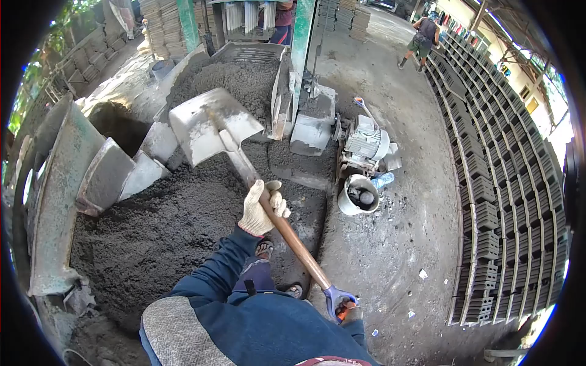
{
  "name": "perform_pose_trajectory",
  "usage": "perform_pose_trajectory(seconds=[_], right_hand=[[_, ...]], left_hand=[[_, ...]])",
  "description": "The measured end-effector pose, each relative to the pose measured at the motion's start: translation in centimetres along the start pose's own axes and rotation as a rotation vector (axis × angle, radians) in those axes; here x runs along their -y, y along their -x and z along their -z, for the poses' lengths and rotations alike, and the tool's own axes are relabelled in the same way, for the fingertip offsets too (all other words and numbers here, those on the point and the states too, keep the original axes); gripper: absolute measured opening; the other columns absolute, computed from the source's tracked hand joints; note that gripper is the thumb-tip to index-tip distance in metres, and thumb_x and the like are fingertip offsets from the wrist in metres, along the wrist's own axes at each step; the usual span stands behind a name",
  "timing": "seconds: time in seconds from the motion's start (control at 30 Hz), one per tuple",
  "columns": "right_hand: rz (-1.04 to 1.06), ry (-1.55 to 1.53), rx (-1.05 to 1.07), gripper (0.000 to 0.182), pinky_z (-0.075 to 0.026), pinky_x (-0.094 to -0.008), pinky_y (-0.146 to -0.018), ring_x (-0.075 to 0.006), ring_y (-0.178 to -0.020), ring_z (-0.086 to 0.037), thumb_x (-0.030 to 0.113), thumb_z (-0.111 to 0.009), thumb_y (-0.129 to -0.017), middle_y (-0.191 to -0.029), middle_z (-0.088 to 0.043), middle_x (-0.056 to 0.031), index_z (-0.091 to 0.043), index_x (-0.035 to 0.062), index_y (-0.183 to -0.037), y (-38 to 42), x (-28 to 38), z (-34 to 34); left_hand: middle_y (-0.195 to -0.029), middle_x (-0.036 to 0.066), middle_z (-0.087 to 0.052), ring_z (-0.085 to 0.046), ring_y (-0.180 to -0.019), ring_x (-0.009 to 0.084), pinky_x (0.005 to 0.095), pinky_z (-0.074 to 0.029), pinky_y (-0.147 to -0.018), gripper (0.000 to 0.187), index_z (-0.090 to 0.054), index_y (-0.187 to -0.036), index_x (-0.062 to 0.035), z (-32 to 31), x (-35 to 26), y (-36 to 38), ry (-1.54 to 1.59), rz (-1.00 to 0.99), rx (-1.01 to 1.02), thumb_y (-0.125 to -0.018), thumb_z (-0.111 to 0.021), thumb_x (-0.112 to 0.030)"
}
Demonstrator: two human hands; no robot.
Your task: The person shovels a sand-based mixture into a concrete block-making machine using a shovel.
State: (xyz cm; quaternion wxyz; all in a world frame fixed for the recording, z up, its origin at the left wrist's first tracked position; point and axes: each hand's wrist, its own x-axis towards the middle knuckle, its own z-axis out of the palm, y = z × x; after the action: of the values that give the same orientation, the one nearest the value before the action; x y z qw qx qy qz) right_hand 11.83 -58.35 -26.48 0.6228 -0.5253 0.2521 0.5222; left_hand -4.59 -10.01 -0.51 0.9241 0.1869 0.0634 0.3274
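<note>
The left hand's (259, 210) gloved fingers wrap the shovel's (295, 244) shaft; the right hand's (351, 313) close on its end grip, how tightly I cannot tell. Beyond the left fingers, the broad blade (210, 127) could twist into the metal trough (281, 100) if that glove slips.

Shovel held over dark, damp mix
The gloved left hand (264, 208) grips the shaft of the shovel (215, 125); the right hand (349, 312) is at its purple handle (337, 299), near a white bucket (358, 196).
</note>
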Motion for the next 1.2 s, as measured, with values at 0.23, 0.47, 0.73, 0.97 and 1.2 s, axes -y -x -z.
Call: perform_pose_trajectory(seconds=[0.23, 0.47, 0.73, 0.97, 1.2], right_hand=[[-0.055, -0.26, 0.184, 0.019, -0.05, -0.0413, -0.056, -0.0272, -0.055, -0.055, 0.026, -0.066, -0.084, -0.065, -0.057, -0.0077, -0.058, 0.0101, -0.078, 11.8, 2.1, -14.4], [-0.036, -0.151, -0.02, 0.026, -0.052, -0.0427, -0.055, -0.0294, -0.055, -0.058, 0.032, -0.065, -0.084, -0.065, -0.06, -0.0115, -0.059, 0.0064, -0.079, 8.1, 2.8, -23.7], [0.161, -0.135, 0.058, 0.036, -0.055, -0.0443, -0.054, -0.0321, -0.055, -0.062, 0.037, -0.063, -0.084, -0.065, -0.063, -0.0159, -0.06, 0.0021, -0.08, 1.7, 3.1, -32.1], [0.323, -0.255, 0.367, 0.028, -0.057, -0.042, -0.07, -0.0242, -0.074, -0.064, 0.034, -0.063, -0.095, -0.084, -0.063, -0.0096, -0.058, 0.0071, -0.1, 6.8, 7.4, -55.4], [0.342, 0.156, 0.119, 0.026, -0.057, -0.0407, -0.062, -0.0238, -0.066, -0.065, 0.025, -0.073, -0.085, -0.078, -0.065, -0.0093, -0.064, 0.0049, -0.099, 4.3, 7.2, -32.6]], left_hand=[[-0.066, 0.005, -0.053, -0.055, -0.054, 0.0208, 0.0459, -0.053, -0.058, 0.02, -0.055, -0.092, -0.0104, 1.7, -2.4, -6.5, -0.355, 0.017, -0.589, -0.088, -0.071, -0.021], [-0.064, 0.009, -0.053, -0.056, -0.048, 0.0256, 0.0501, -0.051, -0.05, 0.02, -0.053, -0.093, -0.0077, 7.7, -9.0, -16.4, -0.194, 0.07, -0.529, -0.084, -0.071, -0.006], [-0.063, 0.011, -0.053, -0.056, -0.053, 0.0251, 0.0473, -0.055, -0.057, 0.013, -0.061, -0.09, -0.0003, 10.3, -17.4, -26.5, -0.3, 0.112, -0.467, -0.083, -0.067, -0.01], [-0.068, 0.004, -0.051, -0.055, -0.06, 0.0213, 0.0417, -0.056, -0.064, 0.017, -0.063, -0.097, -0.0078, 14.8, -26.4, -38.1, -0.529, 0.013, -0.435, -0.084, -0.071, -0.016], [-0.061, 0.006, -0.05, -0.052, -0.05, 0.0232, 0.0482, -0.051, -0.056, 0.01, -0.059, -0.086, -0.0087, 5.9, -17.8, -23.5, -0.293, 0.057, -0.448, -0.089, -0.064, -0.016]])
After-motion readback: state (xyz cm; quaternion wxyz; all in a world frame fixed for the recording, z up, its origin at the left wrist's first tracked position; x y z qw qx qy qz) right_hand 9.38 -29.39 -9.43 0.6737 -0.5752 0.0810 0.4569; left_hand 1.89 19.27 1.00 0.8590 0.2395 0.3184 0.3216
